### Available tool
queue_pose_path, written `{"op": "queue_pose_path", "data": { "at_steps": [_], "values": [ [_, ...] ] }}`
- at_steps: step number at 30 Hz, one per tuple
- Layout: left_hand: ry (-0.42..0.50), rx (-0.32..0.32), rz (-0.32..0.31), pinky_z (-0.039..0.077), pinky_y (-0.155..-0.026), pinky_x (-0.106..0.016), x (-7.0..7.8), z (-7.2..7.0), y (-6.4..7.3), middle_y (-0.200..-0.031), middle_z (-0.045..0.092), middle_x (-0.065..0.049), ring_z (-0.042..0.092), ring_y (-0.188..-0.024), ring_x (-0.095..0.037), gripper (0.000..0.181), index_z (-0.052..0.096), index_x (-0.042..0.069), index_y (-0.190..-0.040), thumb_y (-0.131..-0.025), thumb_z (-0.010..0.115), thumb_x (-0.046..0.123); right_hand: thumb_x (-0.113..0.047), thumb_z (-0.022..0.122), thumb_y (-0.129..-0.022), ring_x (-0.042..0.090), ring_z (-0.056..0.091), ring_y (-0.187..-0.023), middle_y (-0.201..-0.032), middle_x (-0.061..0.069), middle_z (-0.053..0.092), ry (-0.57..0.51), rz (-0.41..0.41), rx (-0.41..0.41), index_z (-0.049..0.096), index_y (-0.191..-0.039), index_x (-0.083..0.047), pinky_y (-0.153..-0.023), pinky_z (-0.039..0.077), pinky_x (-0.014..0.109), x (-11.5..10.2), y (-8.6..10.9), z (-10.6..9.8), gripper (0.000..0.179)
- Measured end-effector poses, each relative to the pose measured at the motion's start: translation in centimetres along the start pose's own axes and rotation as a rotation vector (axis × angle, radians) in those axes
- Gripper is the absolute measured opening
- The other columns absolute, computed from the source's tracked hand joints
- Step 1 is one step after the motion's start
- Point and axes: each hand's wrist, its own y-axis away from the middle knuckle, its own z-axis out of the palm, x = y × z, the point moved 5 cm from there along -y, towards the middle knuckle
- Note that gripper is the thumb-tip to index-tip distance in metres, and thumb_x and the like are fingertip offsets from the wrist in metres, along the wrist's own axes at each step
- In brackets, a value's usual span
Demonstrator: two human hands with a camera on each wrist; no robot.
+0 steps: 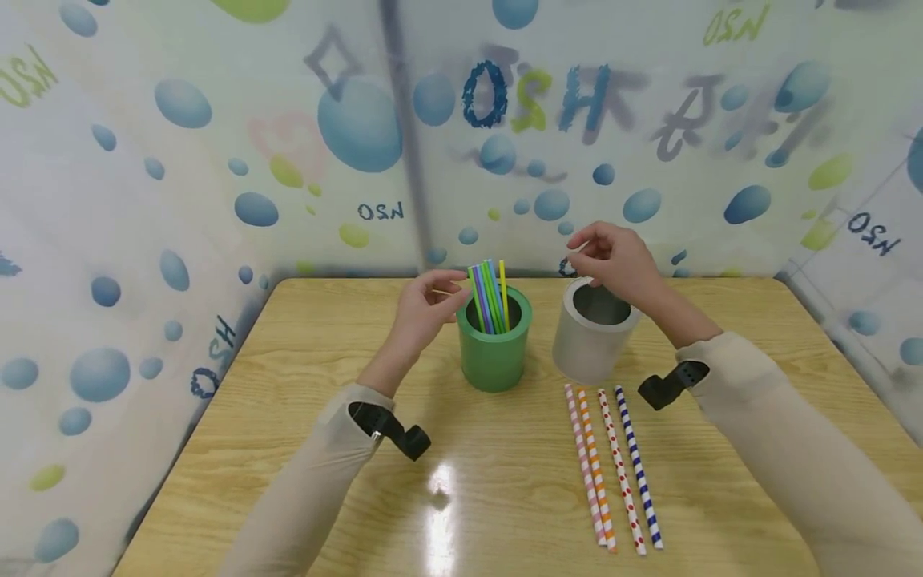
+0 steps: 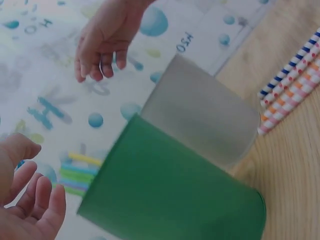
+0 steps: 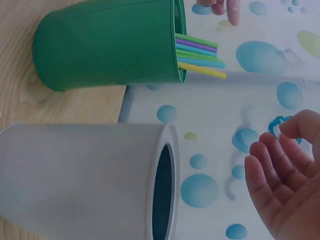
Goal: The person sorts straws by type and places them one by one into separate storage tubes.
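Green, smooth and round, the pencil-cup-like holder [image 1: 493,361] stands upright on the wood-grain worktop [image 1: 324,344], and inside it leans a bundle of thin plain-coloured straws [image 1: 490,296], in green, purple and blue, whose upper ends come out above the rim. One yellow straw [image 1: 504,292] stands at the right side of this bundle. The left hand [image 1: 425,308] is just to the left of these straws, near their upper ends; its fingers are relaxed and slightly bent, and they grip nothing. In the left wrist view one sees a small gap between these fingers and the straws.

To the right of the green holder, near it but apart, stands a grey holder [image 1: 587,353], also upright. The right hand [image 1: 616,260] hangs in the air above its mouth, with loosely curved fingers which hold nothing; the right wrist view shows this hand apart from the rim.

In front of the grey holder, four patterned straws lie side by side on the worktop, below both hands: a pink-striped straw [image 1: 585,465], an orange-striped straw [image 1: 597,471] very close beside it, then a red-dotted straw [image 1: 621,471], and at the far right a dark-blue-striped straw [image 1: 638,467].
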Motion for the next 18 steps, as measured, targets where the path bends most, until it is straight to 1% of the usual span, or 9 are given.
{"op": "queue_pose_path", "data": {
  "at_steps": [2, 6, 7, 9, 11, 15, 18],
  "values": [
    [0.020, -0.030, 0.014, 0.055, -0.065, -0.032, 0.8, 0.9, -0.1, -0.094, 0.056, -0.009, 0.057, -0.079, -0.020, 0.031, 0.062, 0.003, -0.113, -0.085, 0.066, 0.015, -0.017, 0.058, -0.090, 0.020, 0.058, -0.072, -0.085, 0.010, 0.063, 0.013, 0.018, 0.008, 0.057, -0.105, -0.001, -0.058, 0.051, 0.028, 0.2, 0.3, -0.6, 0.023],
    [0.062, -0.108, 0.049, 0.052, -0.070, -0.048, 2.2, 3.4, -0.4, -0.094, 0.057, -0.010, 0.057, -0.083, -0.034, 0.029, 0.062, 0.003, -0.113, -0.086, 0.065, 0.013, -0.018, 0.058, -0.090, 0.023, 0.058, -0.076, -0.085, 0.008, 0.062, 0.028, 0.046, 0.022, 0.058, -0.105, -0.002, -0.059, 0.052, 0.030, 0.9, 1.0, -2.0, 0.022],
    [0.076, -0.127, 0.049, 0.051, -0.072, -0.051, 2.5, 4.1, -0.4, -0.095, 0.056, -0.010, 0.056, -0.085, -0.038, 0.029, 0.062, 0.003, -0.114, -0.086, 0.064, 0.013, -0.018, 0.058, -0.090, 0.023, 0.058, -0.076, -0.085, 0.009, 0.062, 0.031, 0.049, 0.024, 0.058, -0.105, -0.002, -0.059, 0.052, 0.030, 1.1, 1.2, -2.3, 0.022],
    [0.096, -0.157, 0.039, 0.050, -0.074, -0.053, 3.0, 5.5, -0.6, -0.095, 0.056, -0.010, 0.056, -0.088, -0.040, 0.028, 0.062, 0.005, -0.114, -0.087, 0.064, 0.013, -0.019, 0.058, -0.090, 0.023, 0.058, -0.077, -0.085, 0.009, 0.061, 0.033, 0.060, 0.028, 0.057, -0.106, -0.002, -0.060, 0.052, 0.029, 1.3, 1.6, -2.9, 0.023],
    [0.108, -0.174, 0.018, 0.052, -0.073, -0.048, 3.4, 6.8, -0.7, -0.096, 0.056, -0.009, 0.057, -0.088, -0.036, 0.029, 0.061, 0.005, -0.114, -0.087, 0.064, 0.013, -0.019, 0.059, -0.090, 0.022, 0.057, -0.074, -0.084, 0.008, 0.061, 0.038, 0.070, 0.035, 0.057, -0.105, -0.001, -0.059, 0.052, 0.029, 1.5, 2.0, -3.5, 0.024],
    [0.120, -0.177, -0.019, 0.055, -0.068, -0.033, 3.6, 9.5, -1.1, -0.096, 0.056, -0.008, 0.059, -0.085, -0.026, 0.028, 0.062, 0.004, -0.113, -0.086, 0.065, 0.012, -0.018, 0.059, -0.090, 0.016, 0.056, -0.069, -0.082, 0.007, 0.061, 0.041, 0.072, 0.041, 0.057, -0.105, 0.000, -0.058, 0.052, 0.029, 2.0, 3.0, -4.6, 0.024],
    [0.130, -0.175, -0.037, 0.054, -0.065, -0.029, 3.4, 11.5, -1.4, -0.095, 0.056, -0.009, 0.058, -0.081, -0.019, 0.029, 0.061, 0.003, -0.113, -0.086, 0.065, 0.011, -0.017, 0.058, -0.090, 0.012, 0.057, -0.067, -0.082, 0.007, 0.061, 0.052, 0.055, 0.025, 0.056, -0.107, 0.002, -0.057, 0.051, 0.027, 2.5, 3.8, -5.4, 0.025]
  ]
}}
